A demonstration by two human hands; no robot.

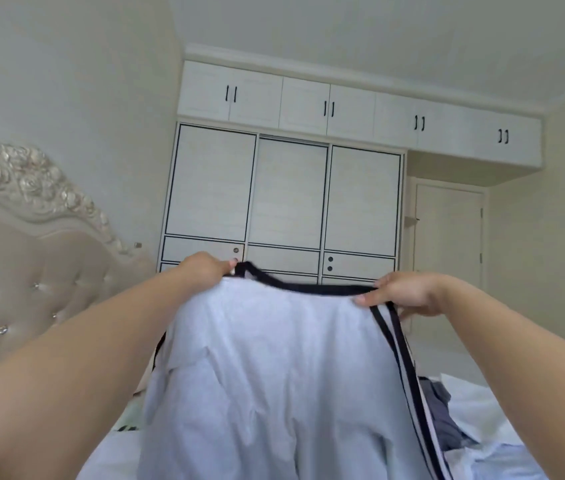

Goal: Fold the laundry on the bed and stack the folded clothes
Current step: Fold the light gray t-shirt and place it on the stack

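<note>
Hanging grey garment [274,375], top edge between left hand [205,268] and right hand [402,292].

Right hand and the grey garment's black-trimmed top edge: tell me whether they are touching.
Touching. The head view shows the right hand pinching the black-trimmed top edge of the grey garment, thumb pressed onto the fabric.

Two bare forearms in view, no sleeves reaching the visible parts, so whatever is worn ends above the elbow or out of sight. No watch, bracelet or ring seen on either wrist or hand. Left hand [206,266]: one fingernail shows, dark-tinted. Right hand [404,294]: short nail at the thumb tip, plain. Rest of the body lies out of frame.
</note>
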